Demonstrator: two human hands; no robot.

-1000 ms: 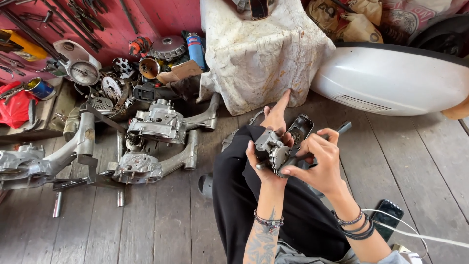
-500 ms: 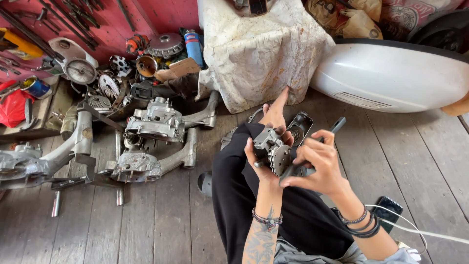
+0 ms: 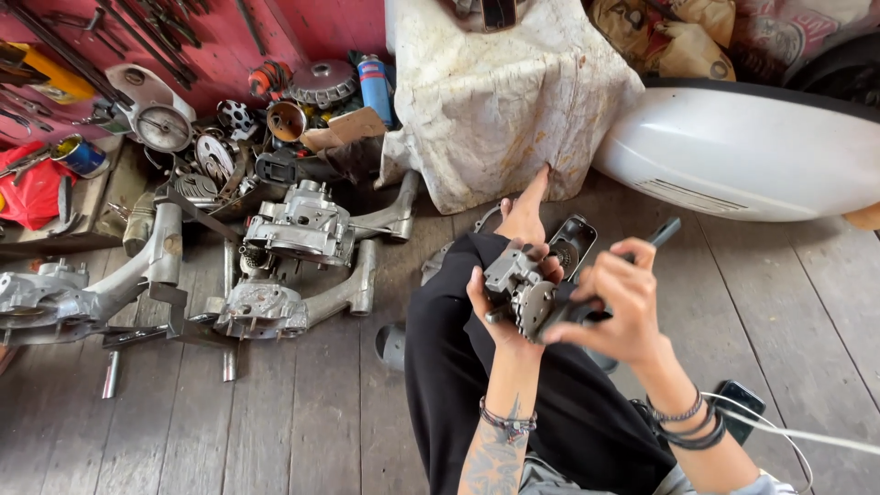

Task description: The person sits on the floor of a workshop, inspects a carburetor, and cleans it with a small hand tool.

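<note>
Landmark: the small grey metal assembly (image 3: 521, 295), held over the person's lap, black trousers under it.
Floor (image 3: 302, 422): grey wooden planks, running away from the person; everything below the assembly would land here or on the trousers.
White body panel (image 3: 742, 147): curved, glossy, up and right of the assembly, well apart.
Stained cloth cover (image 3: 500, 92): draped over a boxy shape, straight above the assembly, near the bare foot (image 3: 527, 206).
Engine casings (image 3: 302, 225): two grey cast housings with long arms, left of the assembly, on the floor; a litter of gears, cans and tools beyond them against the red wall.
Left hand (image 3: 500, 307): cupped under the assembly, fingers (image 3: 550, 268) curled round its far side, firmly closed on it.
Right hand (image 3: 619, 293): closed round a dark tool handle (image 3: 665, 231), whose end sticks up and right; thumb and forefinger pinch down at the assembly's right face. The tool's tip is hidden.
Phone (image 3: 738, 403): dark, on the floor, below and right of the assembly, white cable beside it.
Risk, my reading: the tip could slip off the part and jab the left palm, since that hand backs the work directly. A loosened small piece could drop and roll into a gap between planks.
</note>
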